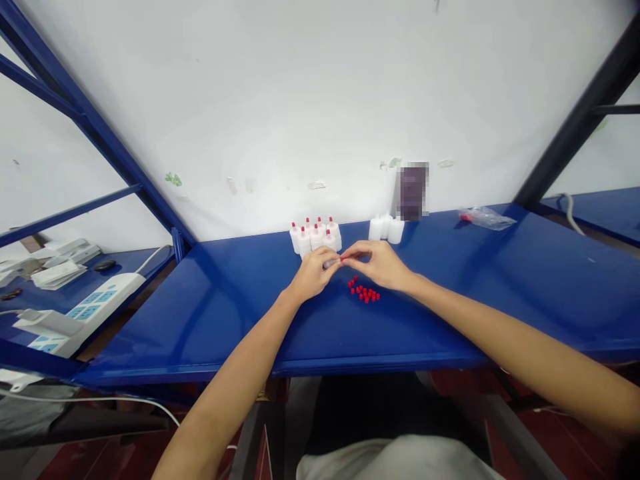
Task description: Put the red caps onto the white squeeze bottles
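Note:
My left hand [314, 272] is closed around a small white bottle [330, 263], mostly covered by the fingers and tilted toward the right. At the bottle's tip, my right hand [377, 261] pinches a small red cap [342, 259]; whether the cap sits on the tip cannot be made out. Several loose red caps [367, 293] lie scattered on the table just below the hands. Behind my left hand stands a group of white bottles with red caps [316, 235], upright and close together. White bottles without red caps [385, 228] stand behind my right hand.
The blue table [225, 313] meets a white wall. A clear plastic bag [486, 218] with something red lies at the back right. A dark, pixelated object [413, 192] leans on the wall. At far left are a power strip [95, 303] and a black mouse [105, 265].

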Available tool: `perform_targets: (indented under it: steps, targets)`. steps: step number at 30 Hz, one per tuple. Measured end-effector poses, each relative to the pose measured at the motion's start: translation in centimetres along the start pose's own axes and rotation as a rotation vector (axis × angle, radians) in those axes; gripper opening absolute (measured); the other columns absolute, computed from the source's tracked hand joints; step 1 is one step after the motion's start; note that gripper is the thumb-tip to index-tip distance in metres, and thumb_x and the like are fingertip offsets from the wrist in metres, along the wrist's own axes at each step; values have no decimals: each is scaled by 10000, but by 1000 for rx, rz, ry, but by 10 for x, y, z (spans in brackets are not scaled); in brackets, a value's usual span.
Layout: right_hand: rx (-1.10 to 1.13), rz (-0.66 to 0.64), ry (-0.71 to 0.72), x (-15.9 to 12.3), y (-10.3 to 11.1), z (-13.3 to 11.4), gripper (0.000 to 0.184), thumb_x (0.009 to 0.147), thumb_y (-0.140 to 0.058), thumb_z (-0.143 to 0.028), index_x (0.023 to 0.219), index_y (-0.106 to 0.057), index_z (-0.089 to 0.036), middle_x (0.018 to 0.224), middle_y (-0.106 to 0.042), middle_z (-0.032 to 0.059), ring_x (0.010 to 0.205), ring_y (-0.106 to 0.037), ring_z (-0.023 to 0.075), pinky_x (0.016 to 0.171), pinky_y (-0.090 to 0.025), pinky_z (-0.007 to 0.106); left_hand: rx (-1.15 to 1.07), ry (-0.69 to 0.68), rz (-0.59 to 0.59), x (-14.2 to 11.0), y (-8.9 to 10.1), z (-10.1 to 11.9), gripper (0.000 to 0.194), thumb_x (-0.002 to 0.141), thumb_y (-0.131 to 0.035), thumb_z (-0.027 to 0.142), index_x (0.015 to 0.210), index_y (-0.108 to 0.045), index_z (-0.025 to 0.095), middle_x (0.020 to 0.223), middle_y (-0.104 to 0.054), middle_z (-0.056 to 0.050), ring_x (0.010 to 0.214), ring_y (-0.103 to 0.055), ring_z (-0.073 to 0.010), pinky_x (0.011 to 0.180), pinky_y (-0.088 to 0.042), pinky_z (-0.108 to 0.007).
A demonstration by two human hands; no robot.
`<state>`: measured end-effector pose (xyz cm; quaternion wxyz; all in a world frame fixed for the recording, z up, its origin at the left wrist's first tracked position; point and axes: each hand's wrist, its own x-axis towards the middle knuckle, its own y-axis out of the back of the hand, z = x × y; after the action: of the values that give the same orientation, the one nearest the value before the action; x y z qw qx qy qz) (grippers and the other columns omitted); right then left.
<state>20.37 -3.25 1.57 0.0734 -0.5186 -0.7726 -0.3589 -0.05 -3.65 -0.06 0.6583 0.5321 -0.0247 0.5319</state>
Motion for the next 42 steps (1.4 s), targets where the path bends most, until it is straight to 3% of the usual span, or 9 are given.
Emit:
perform_targets:
  steps: [7, 11, 17, 21, 26, 32, 37, 42]
  targets:
    - [-30, 12, 21, -1, -2, -2, 260, 838, -659, -435, 900, -745, -198, 896, -733, 63, 807, -670, 204, 778, -535, 371, 25, -9, 4, 1, 0, 4, 177, 908, -591, 270, 1004, -694, 161, 1017, -671, -78, 914, -642, -160, 833, -517, -293]
    - [-29, 45, -40, -1, -3, -6, 242, 826, -667, -418, 911, -746, -206, 896, -745, 56, 802, -671, 208, 799, -534, 389, 43, -62, -20, 1, 0, 7, 231, 877, -616, 220, 1098, -666, 174, 1066, -667, -86, 979, -642, -182, 885, -521, -331]
    - [290, -35, -171, 4, -1, -3, 301, 736, -741, -458, 861, -681, -191, 908, -736, 49, 877, -685, 226, 881, -530, 419, 120, -107, 40, -1, 2, 8, 328, 921, -568, 242, 1246, -585, 199, 1166, -682, -93, 1057, -638, -204, 936, -516, -367]
    - [540, -52, -233, 6, -3, 0, 389, 727, -772, -403, 1001, -561, -224, 1020, -713, 45, 976, -672, 204, 908, -525, 388, 234, -178, 159, -1, 1, 11, 331, 914, -596, 305, 1228, -613, 203, 1103, -698, -93, 1060, -605, -218, 924, -519, -383]
    - [762, -117, -255, 6, -7, -1, 473, 723, -796, -368, 1049, -478, -236, 915, -713, 17, 894, -689, 184, 875, -526, 373, 225, -224, 184, 0, -4, 13, 322, 914, -602, 313, 1215, -620, 199, 1098, -711, -83, 1090, -575, -215, 948, -506, -383]
    - [775, -68, -252, 6, -8, -4, 492, 677, -828, -356, 998, -477, -229, 869, -710, 3, 852, -691, 174, 833, -520, 340, 228, -211, 160, 1, -6, 14, 290, 927, -581, 309, 1191, -627, 197, 1147, -705, -78, 1087, -596, -219, 958, -496, -390]
    - [717, -27, -252, 7, -7, -7, 527, 668, -821, -377, 1013, -447, -238, 830, -693, -12, 822, -676, 169, 805, -510, 338, 186, -171, 223, 2, -7, 16, 306, 887, -643, 340, 1152, -636, 188, 1102, -682, -88, 1051, -602, -198, 934, -486, -364]
    - [331, 9, -210, 7, 2, -1, 371, 832, -646, -459, 1087, -512, -224, 820, -662, 0, 753, -639, 163, 741, -492, 319, 269, -52, 409, 13, 6, 11, 317, 854, -677, 390, 1099, -656, 191, 1058, -661, -79, 1011, -585, -202, 915, -465, -351]
